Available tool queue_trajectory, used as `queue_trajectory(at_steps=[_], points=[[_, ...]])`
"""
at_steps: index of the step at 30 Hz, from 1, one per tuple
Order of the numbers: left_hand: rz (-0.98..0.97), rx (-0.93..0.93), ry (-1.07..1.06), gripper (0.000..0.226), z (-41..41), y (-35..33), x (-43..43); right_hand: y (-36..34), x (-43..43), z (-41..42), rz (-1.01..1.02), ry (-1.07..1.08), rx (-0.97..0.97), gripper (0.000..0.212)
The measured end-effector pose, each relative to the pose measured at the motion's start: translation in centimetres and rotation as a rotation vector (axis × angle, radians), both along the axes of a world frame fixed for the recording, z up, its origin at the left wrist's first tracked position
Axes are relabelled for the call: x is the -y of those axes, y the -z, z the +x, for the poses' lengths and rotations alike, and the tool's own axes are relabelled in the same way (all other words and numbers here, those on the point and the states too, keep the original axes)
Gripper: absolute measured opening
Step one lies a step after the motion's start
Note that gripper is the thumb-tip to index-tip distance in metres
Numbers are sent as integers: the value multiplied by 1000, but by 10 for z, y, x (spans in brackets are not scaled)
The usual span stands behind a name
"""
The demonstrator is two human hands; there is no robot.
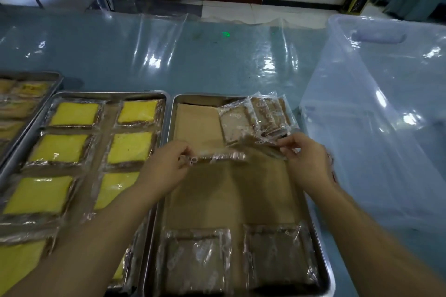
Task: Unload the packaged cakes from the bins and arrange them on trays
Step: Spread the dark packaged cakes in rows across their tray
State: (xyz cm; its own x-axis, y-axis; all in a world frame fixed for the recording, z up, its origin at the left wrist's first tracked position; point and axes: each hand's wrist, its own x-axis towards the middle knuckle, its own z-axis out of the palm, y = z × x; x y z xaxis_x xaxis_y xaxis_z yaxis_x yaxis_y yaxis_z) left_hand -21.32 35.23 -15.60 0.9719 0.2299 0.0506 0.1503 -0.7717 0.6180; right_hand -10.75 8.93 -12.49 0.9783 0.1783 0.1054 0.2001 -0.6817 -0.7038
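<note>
Centrally, held packet (223, 155) blurred — bin (362, 128) cropped rightward

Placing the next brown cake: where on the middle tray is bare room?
The paper liner is bare in a wide band between the packaged cake that the left hand and right hand hold and the two flat brown cakes at the near rim, and in the far-left corner beside the leaning stack. Crowded: far-right corner, near rim, the yellow-cake tray alongside.

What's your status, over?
Left hand and right hand pinch one cake by its ends over the tray. Two cakes flat at near end, stack at far right. Paper below bare.
</note>
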Motion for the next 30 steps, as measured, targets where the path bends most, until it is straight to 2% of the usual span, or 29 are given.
queue_trajectory(at_steps=[2, 5, 7, 9, 11, 13, 16, 19, 22, 30], points=[[110, -33, 101, 26, -11, 3, -1, 0, 9, -9, -131, -77, 29, 17], [160, -121, 229, 29, -22, 6, -5, 7, 20, -19, -367, -229, 36, 19], [225, -177, 245, 31, -27, 8, -6, 13, 27, -24, -521, -287, -101, 22], [226, -156, 205, 32, -30, 11, -3, 20, 33, -28, -632, -338, -254, 23], [174, -97, 155, 36, -34, 14, 4, 27, 33, -31, -648, -369, -292, 27], [152, -83, 171, 41, -35, 16, 16, 35, 28, -34, -611, -383, -187, 32], [121, -162, 250, 44, -33, 22, 36, 48, 20, -40, -573, -478, -98, 38], [141, -255, 259, 45, -33, 30, 46, 63, 21, -47, -678, -560, -123, 42], [184, -240, 258, 43, -42, 37, 48, 70, 29, -56, -703, -538, -110, 44], [148, -159, 248, 33, -82, 41, 46, 73, 48, -87, -696, -501, -56, 41]])
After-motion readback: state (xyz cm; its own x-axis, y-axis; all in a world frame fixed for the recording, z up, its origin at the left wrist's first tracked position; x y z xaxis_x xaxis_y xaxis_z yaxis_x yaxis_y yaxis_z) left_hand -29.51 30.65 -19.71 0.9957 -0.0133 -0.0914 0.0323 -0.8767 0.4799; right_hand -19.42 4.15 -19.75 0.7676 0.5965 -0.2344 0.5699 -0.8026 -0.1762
